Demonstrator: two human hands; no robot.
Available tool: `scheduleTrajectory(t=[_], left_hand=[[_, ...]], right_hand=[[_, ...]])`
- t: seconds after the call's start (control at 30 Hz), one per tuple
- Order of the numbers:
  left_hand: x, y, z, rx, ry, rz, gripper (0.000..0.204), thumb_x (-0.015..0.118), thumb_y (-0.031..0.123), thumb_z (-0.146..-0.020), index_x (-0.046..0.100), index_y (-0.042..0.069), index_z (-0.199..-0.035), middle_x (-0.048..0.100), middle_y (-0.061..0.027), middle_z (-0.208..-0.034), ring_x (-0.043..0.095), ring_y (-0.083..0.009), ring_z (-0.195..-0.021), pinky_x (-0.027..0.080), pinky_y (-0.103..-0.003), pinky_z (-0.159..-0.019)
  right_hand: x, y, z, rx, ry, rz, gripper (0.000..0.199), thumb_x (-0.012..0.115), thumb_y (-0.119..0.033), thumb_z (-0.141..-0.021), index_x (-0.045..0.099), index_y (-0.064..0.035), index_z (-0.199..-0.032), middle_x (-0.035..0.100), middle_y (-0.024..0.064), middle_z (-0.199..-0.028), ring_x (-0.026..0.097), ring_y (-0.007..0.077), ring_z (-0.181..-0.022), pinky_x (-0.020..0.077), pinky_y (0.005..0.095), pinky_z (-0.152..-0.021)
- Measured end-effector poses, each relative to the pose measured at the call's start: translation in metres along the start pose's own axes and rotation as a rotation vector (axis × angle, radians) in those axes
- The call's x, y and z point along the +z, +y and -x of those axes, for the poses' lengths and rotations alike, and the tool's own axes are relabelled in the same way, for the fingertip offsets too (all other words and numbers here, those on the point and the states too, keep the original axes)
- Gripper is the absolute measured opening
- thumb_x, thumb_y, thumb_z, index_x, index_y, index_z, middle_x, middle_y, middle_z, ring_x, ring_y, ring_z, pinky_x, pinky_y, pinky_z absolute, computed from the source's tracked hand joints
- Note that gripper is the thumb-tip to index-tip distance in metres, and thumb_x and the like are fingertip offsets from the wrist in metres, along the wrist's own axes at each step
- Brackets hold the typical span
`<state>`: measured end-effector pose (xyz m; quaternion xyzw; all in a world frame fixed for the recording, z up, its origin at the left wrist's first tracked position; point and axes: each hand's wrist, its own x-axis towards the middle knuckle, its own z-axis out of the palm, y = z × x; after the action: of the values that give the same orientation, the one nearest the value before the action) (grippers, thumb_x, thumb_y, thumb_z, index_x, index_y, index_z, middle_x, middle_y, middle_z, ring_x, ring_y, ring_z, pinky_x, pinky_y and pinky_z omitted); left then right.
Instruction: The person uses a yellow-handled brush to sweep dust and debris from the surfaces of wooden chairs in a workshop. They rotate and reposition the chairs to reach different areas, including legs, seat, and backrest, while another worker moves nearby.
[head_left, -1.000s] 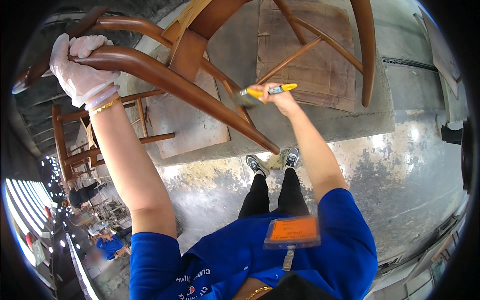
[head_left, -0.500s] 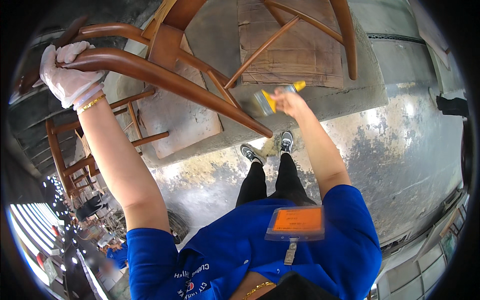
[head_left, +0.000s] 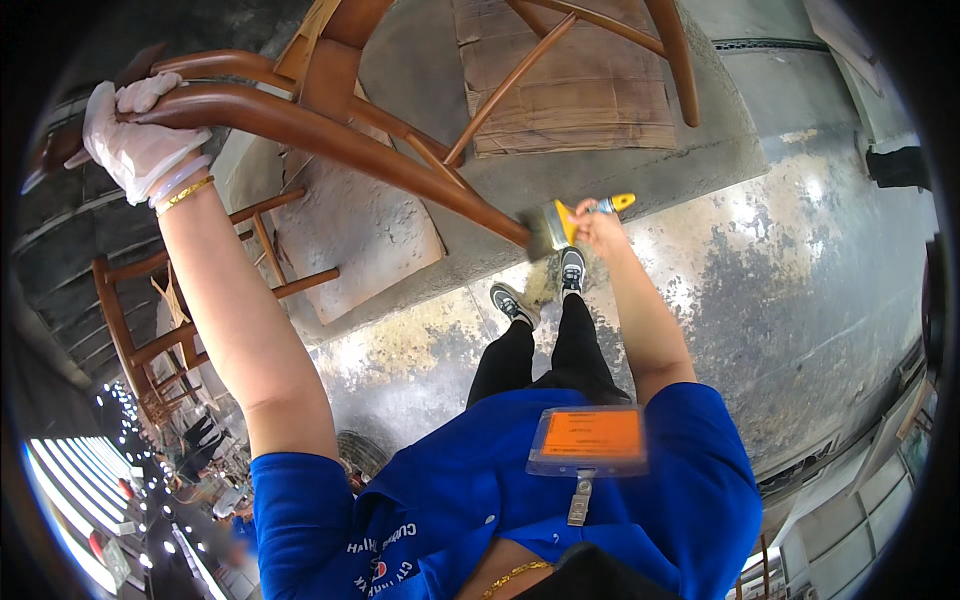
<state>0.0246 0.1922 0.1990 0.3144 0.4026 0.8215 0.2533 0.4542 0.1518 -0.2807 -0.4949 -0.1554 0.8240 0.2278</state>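
My left hand [head_left: 140, 140], in a thin whitish glove, is wrapped round the upper end of a curved brown rail on a wooden chair [head_left: 330, 160], which is tilted. My bare right hand [head_left: 597, 230] grips a wide paintbrush [head_left: 560, 224] with a yellow handle and a metal band. The brush's dark, motion-blurred bristles lie at the lower tip of the chair's long leg; whether they touch it is hard to tell. More of the chair's legs and a slanting stretcher reach across the top of the view.
Brown cardboard [head_left: 570, 110] and a stained sheet [head_left: 370, 235] lie on a low grey platform [head_left: 715, 165] beyond my feet. Another wooden chair frame [head_left: 120, 310] stands at the left. The floor [head_left: 770, 270] has worn, patchy paint.
My right hand has moved slightly right and nearer to me, bringing the paintbrush bristles to the leg's tip. My left hand keeps its grip, and the view has shifted a little.
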Motion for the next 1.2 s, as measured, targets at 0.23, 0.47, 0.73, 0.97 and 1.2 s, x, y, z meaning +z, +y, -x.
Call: scheduleTrajectory(t=[0.23,0.47,0.73,0.97,1.2], left_hand=[[0.035,-0.008,0.027,-0.066,0.018,0.018,0.031,0.066,0.014,-0.091,0.042,0.013,-0.071,0.042,-0.0004,-0.058,0.043,-0.0183,-0.05,0.048,-0.036,-0.059],[0.069,-0.044,0.08,0.299,-0.023,-0.357,0.039,0.063,0.022,-0.097,0.059,0.005,-0.062,0.059,-0.0085,-0.058,0.057,-0.02,-0.058,0.053,-0.036,-0.07],[0.087,-0.065,0.085,0.332,-0.204,-0.3,0.022,0.064,0.014,-0.093,0.066,-0.002,-0.078,0.059,-0.0062,-0.061,0.061,-0.018,-0.058,0.052,-0.034,-0.06],[0.047,-0.072,0.075,-0.002,-0.353,0.026,0.019,0.074,0.017,-0.093,0.065,0.001,-0.093,0.058,-0.0063,-0.066,0.054,-0.0194,-0.048,0.051,-0.037,-0.053],[-0.006,-0.064,0.087,0.091,-0.158,-0.267,0.021,0.072,0.015,-0.093,0.057,0.006,-0.082,0.051,-0.0017,-0.06,0.057,-0.018,-0.057,0.051,-0.037,-0.057]], right_hand=[[0.032,0.059,0.048,-0.395,-0.055,-0.288,0.027,0.073,0.014,-0.081,0.059,-0.0087,-0.084,0.071,0.0133,-0.114,0.066,0.0239,-0.115,0.0557,0.0372,-0.09],[-0.019,0.085,0.021,-0.27,0.569,-0.251,0.016,0.074,-0.01,-0.091,0.059,-0.014,-0.097,0.071,0.0069,-0.101,0.071,0.019,-0.091,0.0557,0.0346,-0.068],[-0.109,0.053,0.061,-0.537,0.565,0.035,0.029,0.072,0.01,-0.078,0.061,-0.0159,-0.086,0.068,-0.0001,-0.09,0.066,0.0135,-0.079,0.0518,0.031,-0.061],[-0.151,0.021,0.172,-0.531,0.719,-0.129,0.027,0.068,0.01,-0.078,0.061,-0.0151,-0.083,0.067,0.0015,-0.089,0.064,0.0139,-0.074,0.0492,0.0288,-0.059],[-0.096,-0.018,0.211,-0.52,0.387,0.167,0.028,0.068,0.014,-0.078,0.059,-0.0116,-0.081,0.075,0.0113,-0.111,0.067,0.0168,-0.082,0.0505,0.0266,-0.063]])
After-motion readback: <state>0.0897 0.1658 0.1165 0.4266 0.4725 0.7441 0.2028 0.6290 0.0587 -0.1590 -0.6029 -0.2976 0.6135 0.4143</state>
